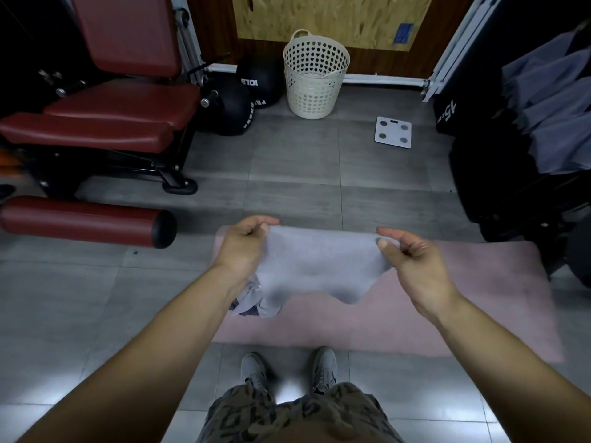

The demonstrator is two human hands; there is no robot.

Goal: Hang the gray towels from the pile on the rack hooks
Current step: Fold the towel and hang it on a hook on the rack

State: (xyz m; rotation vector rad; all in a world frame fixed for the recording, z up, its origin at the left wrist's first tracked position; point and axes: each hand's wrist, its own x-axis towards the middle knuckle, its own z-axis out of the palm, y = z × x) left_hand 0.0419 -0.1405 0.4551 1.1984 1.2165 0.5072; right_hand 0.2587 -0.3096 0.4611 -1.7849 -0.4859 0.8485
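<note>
Both the left hand [244, 241] and right hand [412, 254] pinch the top corners of a soft gray cloth towel [319, 263], stretching it flat above the pink floor mat [463, 298], probably to find an edge for hooking beside the gray towels already hanging [553, 116] at right.

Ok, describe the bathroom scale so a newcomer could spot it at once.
Start at the plywood panel on the back wall; below it stands a cream perforated basket. Just right of the basket, nearer the camera, the scale lies flat on the gray tiles. It is the only white square slab there, with four round pads.
</note>
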